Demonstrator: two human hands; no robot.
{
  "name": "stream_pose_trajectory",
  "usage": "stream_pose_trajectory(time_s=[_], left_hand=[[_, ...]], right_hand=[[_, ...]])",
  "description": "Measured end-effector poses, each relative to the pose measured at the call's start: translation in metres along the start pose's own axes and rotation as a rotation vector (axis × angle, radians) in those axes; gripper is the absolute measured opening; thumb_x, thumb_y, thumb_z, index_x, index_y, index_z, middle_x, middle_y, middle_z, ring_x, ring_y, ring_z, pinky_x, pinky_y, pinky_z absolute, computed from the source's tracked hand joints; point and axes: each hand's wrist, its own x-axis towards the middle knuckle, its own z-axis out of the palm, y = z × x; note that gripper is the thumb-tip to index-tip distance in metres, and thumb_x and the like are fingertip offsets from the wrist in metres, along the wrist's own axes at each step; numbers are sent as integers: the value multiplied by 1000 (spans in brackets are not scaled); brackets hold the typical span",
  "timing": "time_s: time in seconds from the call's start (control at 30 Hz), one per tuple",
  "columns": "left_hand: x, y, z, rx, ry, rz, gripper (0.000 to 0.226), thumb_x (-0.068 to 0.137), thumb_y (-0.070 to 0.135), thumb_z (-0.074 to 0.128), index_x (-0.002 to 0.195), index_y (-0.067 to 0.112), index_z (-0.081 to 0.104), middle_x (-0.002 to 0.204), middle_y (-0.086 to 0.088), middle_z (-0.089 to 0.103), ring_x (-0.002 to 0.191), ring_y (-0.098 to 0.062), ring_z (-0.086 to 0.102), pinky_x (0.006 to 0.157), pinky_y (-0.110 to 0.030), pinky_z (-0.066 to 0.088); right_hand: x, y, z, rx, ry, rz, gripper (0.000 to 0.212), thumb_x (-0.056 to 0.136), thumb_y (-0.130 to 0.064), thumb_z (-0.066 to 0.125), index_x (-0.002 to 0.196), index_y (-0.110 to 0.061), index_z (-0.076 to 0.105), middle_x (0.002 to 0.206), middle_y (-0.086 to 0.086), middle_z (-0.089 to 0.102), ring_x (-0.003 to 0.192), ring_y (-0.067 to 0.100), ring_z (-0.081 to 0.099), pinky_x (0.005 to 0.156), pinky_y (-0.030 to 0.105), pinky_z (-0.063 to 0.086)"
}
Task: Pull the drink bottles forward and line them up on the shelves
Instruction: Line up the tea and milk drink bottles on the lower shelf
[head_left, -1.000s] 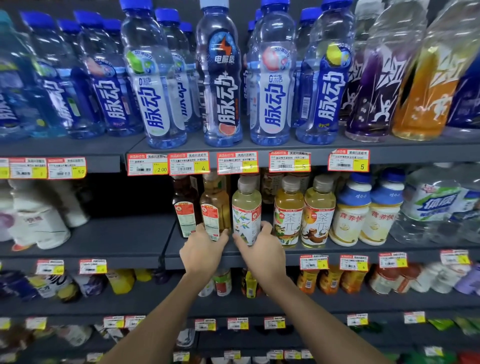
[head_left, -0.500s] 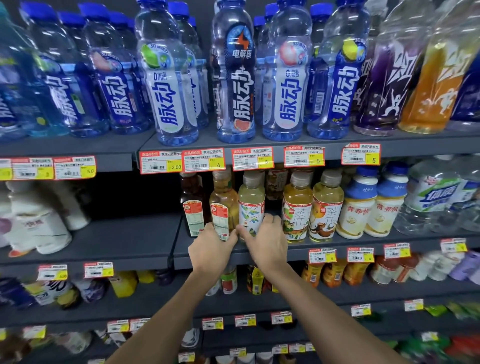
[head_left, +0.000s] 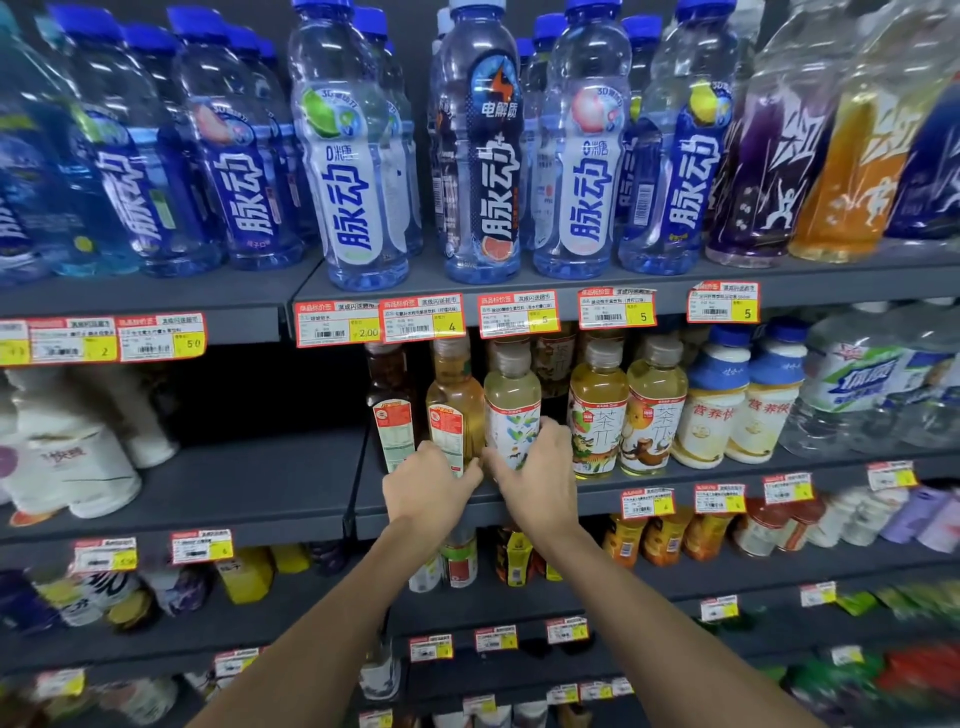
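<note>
Along the front edge of the grey metal middle shelf (head_left: 597, 498), left to right: a dark brown bottle (head_left: 392, 405), a slim amber plastic tea bottle (head_left: 454, 397) with the left hand (head_left: 431, 486) around its base, a pale green plastic tea bottle (head_left: 511, 410) in the right hand (head_left: 540, 478), two yellow plastic tea bottles (head_left: 597, 410), and two white blue-capped milk bottles (head_left: 714, 410). More bottles seemingly stand behind them.

Shelf boards (head_left: 249, 488): dark grey, matt and smooth, with a painted-metal look.
Blue-capped bottles (head_left: 353, 156), top tier: clear plastic, glossy, moulded ridges, shiny film labels. The caps are opaque plastic.
Price tags (head_left: 421, 322): printed paper with a slight sheen.
Pale tea bottle (head_left: 511, 410): translucent plastic with a smooth printed wrap.
Amber bottle (head_left: 454, 395): clear glossy plastic with a flat printed label.
Cream bottles (head_left: 711, 421): opaque plastic, low gloss.
White bottles (head_left: 78, 467), far left: opaque, matt-looking; too blurred for more.
</note>
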Motion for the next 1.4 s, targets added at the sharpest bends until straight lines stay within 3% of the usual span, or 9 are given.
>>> stream_pose_trajectory(time_s=[0.13,0.2,0.4,0.63,0.8,0.9,1.03,1.27,1.4], left_hand=[[0,0,-2,8,-15,0,55,85,69,51,86,15,46,60,9,40,57,-16,47,52,-28,34],[-1,1,-2,1,-16,-6,54,85,68,52,86,14,46,61,9,39,59,-17,48,54,-29,37],[-1,2,-4,10,-19,-16,55,86,68,52,92,13,52,73,4,54,66,-18,54,57,-30,42],[-4,3,-4,-3,-11,-52,54,86,68,51,92,15,49,73,5,52,65,-18,52,57,-30,40],[-10,3,5,-129,23,-102,53,82,72,51,98,22,47,82,5,62,67,-17,51,63,-33,40],[-12,7,6,-216,66,-143,67,79,75,56,119,22,46,93,4,68,79,-21,64,67,-34,44],[-11,10,8,-288,76,-139,68,82,68,62,125,20,44,98,0,70,91,-26,67,69,-36,42],[-6,-7,-4,-321,-78,-79,49,84,55,69,118,28,46,87,11,66,86,-19,66,76,-38,54],[-4,-22,-20,-328,-230,25,46,90,41,67,130,27,50,74,13,65,82,-13,64,81,-40,55]], right_hand=[[0,8,-6,81,-88,-91,54,91,-25,69,136,-15,41,124,5,55,117,20,53,98,35,47],[-1,13,-10,91,-128,-97,56,91,-23,66,138,-18,37,125,3,58,115,19,57,92,28,45],[5,21,-11,-135,-141,-57,65,85,-41,78,132,-11,45,122,5,48,114,23,53,93,36,48],[8,29,-11,-75,-207,-121,62,92,-22,70,145,-11,39,123,6,58,116,22,56,97,37,49],[2,31,-13,-16,-188,-160,62,96,-37,64,146,-13,36,130,5,53,123,19,50,103,37,45],[-2,34,-12,29,-208,-158,65,98,-45,59,150,-14,33,135,4,52,127,18,48,105,39,43],[1,33,-10,63,-198,-129,58,96,-39,64,144,-17,39,133,2,53,125,17,48,104,38,43],[-5,41,-14,29,-182,-118,58,99,-31,61,147,-16,34,134,3,51,124,16,47,104,35,43],[-5,43,-19,-5,-208,-127,58,100,-34,59,147,-14,32,133,3,51,124,18,48,102,36,45]])
